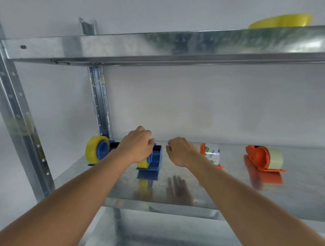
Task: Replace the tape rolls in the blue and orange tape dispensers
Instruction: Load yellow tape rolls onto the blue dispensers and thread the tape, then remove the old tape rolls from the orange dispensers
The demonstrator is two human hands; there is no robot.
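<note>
Head view: left hand [136, 147] rests over the blue plastic tape dispenser [153, 162] on the galvanised metal shelf [206, 187], fingers curled on its yellow tape roll [143, 165]. Right hand [180, 151] hovers beside it, fingers loosely curled, holding nothing. Orange plastic tape dispenser [258, 161] stands well apart to the right.

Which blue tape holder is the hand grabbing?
The left hand grips the blue dispenser nearer the middle of the shelf. The other blue dispenser sits untouched by the left post, its yellowish roll in full view.
</note>
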